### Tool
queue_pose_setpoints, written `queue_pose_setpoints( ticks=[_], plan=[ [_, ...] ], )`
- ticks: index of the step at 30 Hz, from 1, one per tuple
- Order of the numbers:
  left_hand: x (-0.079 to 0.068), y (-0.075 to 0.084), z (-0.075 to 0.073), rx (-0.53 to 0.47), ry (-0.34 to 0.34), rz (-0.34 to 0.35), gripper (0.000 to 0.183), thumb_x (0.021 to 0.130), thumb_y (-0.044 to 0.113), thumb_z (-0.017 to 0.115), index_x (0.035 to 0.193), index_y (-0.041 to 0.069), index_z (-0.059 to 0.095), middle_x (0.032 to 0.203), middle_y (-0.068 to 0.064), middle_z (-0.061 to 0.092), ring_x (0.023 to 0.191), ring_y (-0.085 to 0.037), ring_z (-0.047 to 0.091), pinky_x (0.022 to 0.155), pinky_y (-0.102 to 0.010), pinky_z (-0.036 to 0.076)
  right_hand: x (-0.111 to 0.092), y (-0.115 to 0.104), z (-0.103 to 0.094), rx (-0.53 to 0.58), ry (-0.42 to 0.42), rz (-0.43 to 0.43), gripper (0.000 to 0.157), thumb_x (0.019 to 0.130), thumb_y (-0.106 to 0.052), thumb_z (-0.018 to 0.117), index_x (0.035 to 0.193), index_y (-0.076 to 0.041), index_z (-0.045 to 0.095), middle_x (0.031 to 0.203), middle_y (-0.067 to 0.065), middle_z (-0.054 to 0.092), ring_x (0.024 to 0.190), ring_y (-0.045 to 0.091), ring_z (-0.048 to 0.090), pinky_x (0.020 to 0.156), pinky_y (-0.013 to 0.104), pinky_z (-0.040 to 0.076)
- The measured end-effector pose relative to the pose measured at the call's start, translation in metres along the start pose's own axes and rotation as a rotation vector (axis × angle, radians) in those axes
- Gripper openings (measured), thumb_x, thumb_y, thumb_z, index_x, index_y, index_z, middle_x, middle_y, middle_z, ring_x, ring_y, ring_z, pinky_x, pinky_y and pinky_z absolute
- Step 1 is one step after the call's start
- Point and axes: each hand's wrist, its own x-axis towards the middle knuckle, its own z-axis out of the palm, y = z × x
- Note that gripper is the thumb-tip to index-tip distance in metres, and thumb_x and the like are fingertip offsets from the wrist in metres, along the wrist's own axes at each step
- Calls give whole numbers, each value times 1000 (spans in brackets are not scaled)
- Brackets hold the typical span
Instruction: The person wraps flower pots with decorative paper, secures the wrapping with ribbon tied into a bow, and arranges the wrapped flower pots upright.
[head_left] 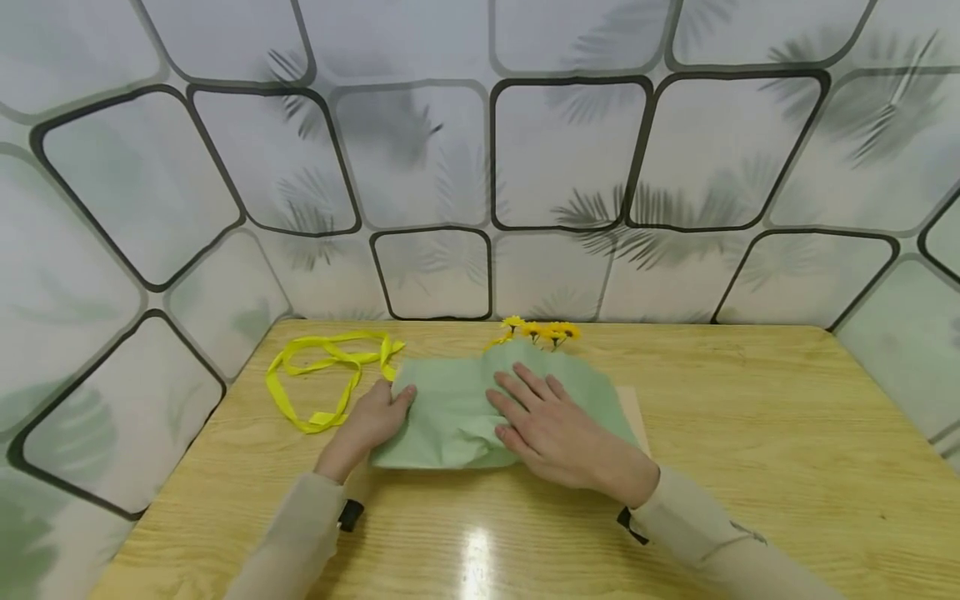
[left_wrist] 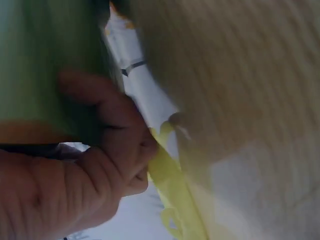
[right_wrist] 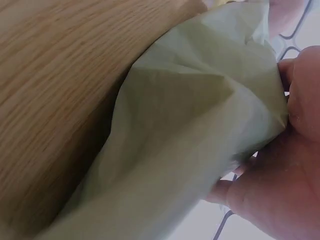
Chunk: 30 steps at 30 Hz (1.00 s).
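Observation:
A sheet of pale green wrapping paper point(head_left: 442, 417), folded over and creased, lies across the middle of the table. Yellow flowers point(head_left: 555, 332) poke out past its far edge; whatever else the paper covers is hidden. At the paper's left end my left hand point(head_left: 380, 414) pinches the edge, thumb on top. In the left wrist view, bent fingers point(left_wrist: 117, 117) show beside the green sheet. My right hand point(head_left: 551, 425) rests on top of the paper with fingers spread and fairly straight. The right wrist view shows the paper point(right_wrist: 185, 110) bulging upward in a fold beside that hand.
A loosely looped yellow ribbon point(head_left: 281, 392) lies left of the paper, its end close to my left hand. A beige sheet edge point(head_left: 633, 408) shows from under the green paper on the right. Patterned fabric point(head_left: 427, 275) stands behind the wooden table point(head_left: 787, 433).

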Motion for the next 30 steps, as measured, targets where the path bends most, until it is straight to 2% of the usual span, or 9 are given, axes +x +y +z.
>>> queue_pose_setpoints(
  ticks=[3,9,14,18,22,24,26,28,30],
  plan=[
    [5,-2,2,33,49,40,52,110,28,45,140,-14,41,106,-23,58,86,-28,54,76,-37,47,-1,-1,1,-8,-9,27,54,112,-39,36,157,-10,40,167,13,31,157,39,20,117,71,28],
    [12,1,1,36,189,147,52,109,27,49,145,-11,45,128,-29,60,111,-37,61,94,-52,50,-3,-2,2,-17,13,53,51,111,-41,36,154,-15,46,166,11,34,157,45,18,113,76,29],
    [15,6,-5,-32,248,161,50,107,31,53,140,-7,55,120,-24,64,99,-32,61,84,-44,51,-3,0,3,1,49,32,47,111,-39,38,149,-14,50,163,14,38,154,49,21,110,74,37],
    [19,8,-12,-43,238,161,53,106,36,57,140,-4,56,116,-22,65,93,-29,63,77,-38,51,-2,2,4,18,60,23,46,111,-38,38,149,-13,51,162,14,39,154,50,22,109,73,38],
    [13,11,-19,75,184,173,64,107,42,53,149,-5,42,131,-29,55,111,-39,61,91,-49,53,-3,2,5,24,61,28,48,112,-37,38,150,-12,49,163,15,38,154,50,22,110,72,37],
    [4,16,-22,179,171,237,69,107,43,52,152,-6,36,141,-32,47,125,-44,55,101,-56,50,-4,3,6,23,60,29,48,112,-37,37,151,-11,48,163,16,38,154,50,22,111,72,37],
    [-7,23,-21,261,141,359,71,106,42,55,154,-6,34,151,-32,38,137,-47,46,110,-61,43,-4,2,6,23,61,29,50,112,-37,37,152,-10,47,163,16,37,154,49,22,111,72,37],
    [-19,30,-14,326,75,508,76,103,42,61,156,-6,33,160,-28,34,147,-47,37,117,-62,37,-4,3,6,23,58,34,51,112,-38,37,153,-9,45,163,15,37,154,48,21,112,71,37],
    [-30,34,-2,380,-25,637,82,100,43,65,157,-5,32,165,-24,30,152,-44,31,120,-61,32,-4,2,6,20,52,41,52,112,-38,37,154,-9,44,164,15,36,155,47,20,112,71,36]
  ],
)
